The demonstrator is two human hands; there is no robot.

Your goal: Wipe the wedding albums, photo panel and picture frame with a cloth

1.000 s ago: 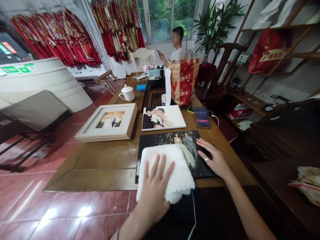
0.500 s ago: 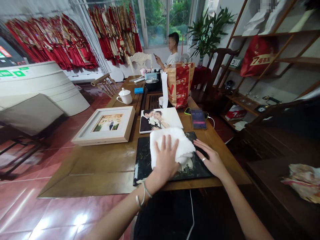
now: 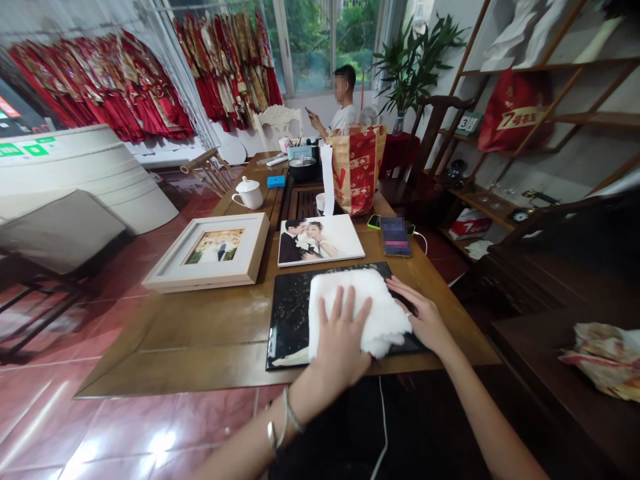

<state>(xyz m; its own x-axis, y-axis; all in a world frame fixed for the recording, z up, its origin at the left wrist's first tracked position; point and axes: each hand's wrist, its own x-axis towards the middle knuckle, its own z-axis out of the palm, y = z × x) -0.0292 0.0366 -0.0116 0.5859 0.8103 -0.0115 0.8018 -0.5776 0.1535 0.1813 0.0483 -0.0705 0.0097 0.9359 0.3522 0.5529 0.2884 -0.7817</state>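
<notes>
My left hand [image 3: 343,337] lies flat with fingers spread on a folded white cloth [image 3: 360,293], pressing it against a dark glossy picture panel [image 3: 290,313]. The panel rests near the front edge of the wooden table, and the cloth covers much of its middle and right. At the panel's right edge my right hand [image 3: 423,317] lies with its fingers stretched out, its thumb side partly behind the cloth. Just beyond the panel is a white-edged photo print [image 3: 345,240] of a couple.
A deep framed photo [image 3: 210,250] lies to the left. Toward the back stand a lidded white cup [image 3: 249,193], a blue box [image 3: 276,181] and a paper bag [image 3: 360,170]. Phones [image 3: 396,237] with a white cable lie at right. A person [image 3: 344,100] sits at the far end.
My left hand and the cloth have slid toward me and to the right across the panel, baring its far edge. The right hand stays at the panel's right edge.
</notes>
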